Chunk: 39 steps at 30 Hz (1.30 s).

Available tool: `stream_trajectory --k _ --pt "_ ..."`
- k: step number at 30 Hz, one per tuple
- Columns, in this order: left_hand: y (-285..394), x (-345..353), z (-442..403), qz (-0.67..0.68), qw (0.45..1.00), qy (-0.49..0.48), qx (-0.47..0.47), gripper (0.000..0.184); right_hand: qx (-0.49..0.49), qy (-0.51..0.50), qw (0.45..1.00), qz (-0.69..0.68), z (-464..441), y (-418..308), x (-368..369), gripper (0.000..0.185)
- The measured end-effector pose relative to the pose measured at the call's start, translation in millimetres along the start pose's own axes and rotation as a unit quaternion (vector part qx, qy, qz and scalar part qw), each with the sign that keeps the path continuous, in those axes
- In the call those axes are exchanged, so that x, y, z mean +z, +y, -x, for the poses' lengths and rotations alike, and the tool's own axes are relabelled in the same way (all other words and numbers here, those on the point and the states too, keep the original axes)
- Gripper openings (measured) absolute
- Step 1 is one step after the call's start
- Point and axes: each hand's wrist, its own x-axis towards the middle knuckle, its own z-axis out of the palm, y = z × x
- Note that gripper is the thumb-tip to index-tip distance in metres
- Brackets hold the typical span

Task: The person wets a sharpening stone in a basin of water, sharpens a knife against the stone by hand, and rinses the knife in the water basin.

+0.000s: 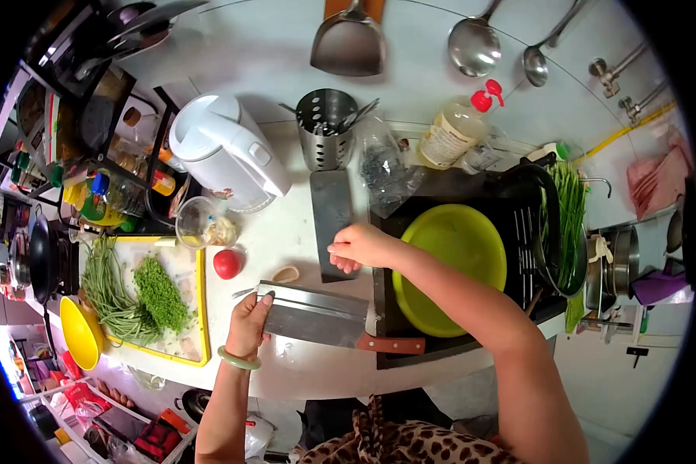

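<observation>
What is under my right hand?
A dark slab on the white counter shows past your right hand. The part directly beneath is covered, so I can't tell if they touch.

No legible text, brand or number. Red-topped pump bottle (451, 130) at back of counter (305, 379): pale label (443, 144), lines of print too small to read. Small bottle (163, 183) near kettle (215, 147): yellow-orange label, lettering (if any) lost to blur.

From where I stood, the right hand (356, 247) covered part of the dark slab (330, 213), and I couldn't tell whether it held anything. The right forearm (460, 290) hid some of the green basin (441, 232). The hanging spatula (348, 50) was cut off above; what lay inside the crumpled plastic bag (387, 162) was unclear.
</observation>
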Motion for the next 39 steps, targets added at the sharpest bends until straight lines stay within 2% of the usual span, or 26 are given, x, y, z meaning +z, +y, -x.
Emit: stream_trajectory --k 1,4,5,7,9,13,15,17,19,20,21,23,26,28,31,33,34,35,36,37,39 --pt "-1 -1 1 0.006 1.0 -0.007 -0.001 0.022 0.001 -0.004 1.0 0.002 -8 -3 2 0.028" --pt "-4 -3 1 0.018 1.0 -0.009 -0.005 0.023 -0.055 0.087 0.974 0.203 -28 -11 -2 0.025" --pt "-4 -2 0 0.024 1.0 -0.011 -0.007 0.022 -0.072 0.119 0.942 0.306 -31 -21 -8 0.025" --pt "-2 1 -2 0.018 1.0 -0.009 -0.007 0.022 -0.133 0.161 0.907 0.366 -39 -29 -22 0.023" --pt "4 7 -6 -0.003 1.0 -0.016 -0.017 0.022 -0.164 0.178 0.925 0.294 -31 -43 -33 0.022" --pt "7 27 -29 -0.026 1.0 -0.012 -0.013 0.022 -0.203 0.201 0.917 0.278 26 -39 -34 0.028" --pt "7 38 -41 -0.018 1.0 -0.01 -0.015 0.024 -0.148 0.174 0.934 0.274 78 -32 -17 0.036" --pt "7 46 -48 -0.017 1.0 -0.02 -0.012 0.025 -0.095 0.153 0.916 0.359 115 -12 -1 0.048" --pt "9 53 -49 -0.027 0.999 -0.02 -0.016 0.026 -0.008 0.098 0.941 0.325 136 -3 12 0.057" --pt "3 53 -53 -0.024 0.999 -0.018 -0.03 0.027 -0.006 0.099 0.941 0.322 138 15 18 0.064" --pt "0 55 -55 -0.023 0.999 -0.016 -0.044 0.027 -0.007 0.103 0.942 0.318 136 21 23 0.064" --pt "-2 59 -57 -0.038 0.998 -0.016 -0.044 0.028 0.028 0.125 0.91 0.395 130 31 32 0.064" --pt "-9 61 -57 -0.062 0.997 -0.007 -0.048 0.028 -0.022 0.146 0.899 0.413 129 59 40 0.062" --pt "-13 62 -56 -0.136 0.99 0.013 -0.026 0.028 -0.046 0.149 0.899 0.409 120 64 38 0.061" --pt "28 67 -77 -0.085 0.996 0.027 -0.024 0.027 0.007 0.157 0.898 0.411 95 42 16 0.064" --pt "37 55 -127 -0.108 0.994 0.002 0.019 0.025 -0.077 0.234 0.875 0.418 59 44 -5 0.064" --pt "43 55 -134 -0.123 0.992 0.006 0.027 0.025 -0.082 0.241 0.87 0.422 61 39 -7 0.064" --pt "47 55 -128 -0.122 0.992 0.006 0.039 0.025 -0.047 0.219 0.879 0.421 65 35 -4 0.062" --pt "39 56 -113 -0.137 0.99 0.0 0.027 0.027 -0.01 0.192 0.888 0.418 72 34 3 0.061" --pt "24 56 -97 -0.153 0.988 -0.006 0.01 0.03 -0.022 0.186 0.89 0.416 87 44 13 0.059" --pt "-21 52 -80 -0.196 0.977 0.017 0.086 0.03 -0.049 0.185 0.878 0.438 116 63 37 0.059"
